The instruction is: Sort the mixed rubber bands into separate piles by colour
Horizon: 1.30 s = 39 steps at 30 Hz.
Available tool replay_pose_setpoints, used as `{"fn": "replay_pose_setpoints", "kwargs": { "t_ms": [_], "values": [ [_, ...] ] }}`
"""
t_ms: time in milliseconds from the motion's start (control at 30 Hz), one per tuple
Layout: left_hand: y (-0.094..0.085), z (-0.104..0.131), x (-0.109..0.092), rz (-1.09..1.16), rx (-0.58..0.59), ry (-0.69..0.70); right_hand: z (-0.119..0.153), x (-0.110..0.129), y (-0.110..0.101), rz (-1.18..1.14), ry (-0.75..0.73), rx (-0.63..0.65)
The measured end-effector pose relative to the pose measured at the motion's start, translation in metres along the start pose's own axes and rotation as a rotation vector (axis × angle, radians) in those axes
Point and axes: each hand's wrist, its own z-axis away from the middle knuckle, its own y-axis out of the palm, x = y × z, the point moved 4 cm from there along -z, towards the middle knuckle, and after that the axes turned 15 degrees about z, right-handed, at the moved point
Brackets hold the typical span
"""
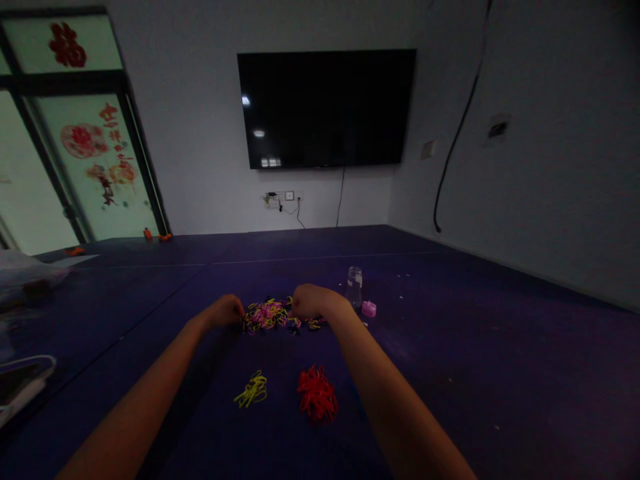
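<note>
A mixed pile of pink, yellow and dark rubber bands (267, 315) lies spread on the dark purple surface. My left hand (227, 311) touches the pile's left edge, fingers pinched together; what is between them is too small to make out. Over the right part of the pile, my right hand (311, 302) has its fingers curled down among the bands, and its fingertips are partly hidden. Closer to me sit a small bunch of yellow rubber bands (253, 389) and a thicker heap of red rubber bands (317, 395). Something blue shows beside my right forearm, mostly covered by it.
Beyond my right wrist stands a clear plastic bottle (355, 288), with a pink cap (369, 309) beside it. A white-edged object (27, 387) and clear plastic sheeting (23, 280) lie at the left. A black television (327, 110) hangs on the far wall.
</note>
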Motion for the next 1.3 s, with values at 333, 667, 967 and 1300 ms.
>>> {"fn": "replay_pose_setpoints", "kwargs": {
  "t_ms": [333, 667, 967, 1300],
  "values": [
    [0.004, 0.000, 0.002, -0.061, -0.067, -0.024, 0.001, 0.000, -0.001, -0.015, -0.003, 0.016],
    [0.015, 0.005, -0.009, -0.065, -0.042, 0.019, 0.004, 0.002, -0.003, -0.005, -0.005, -0.006],
    [0.003, 0.004, 0.002, -0.010, -0.161, 0.047, 0.004, 0.000, -0.003, -0.032, 0.004, 0.020],
    [0.003, -0.003, -0.004, 0.142, -0.242, 0.079, 0.001, 0.000, -0.002, -0.013, -0.008, 0.004]
  ]
}}
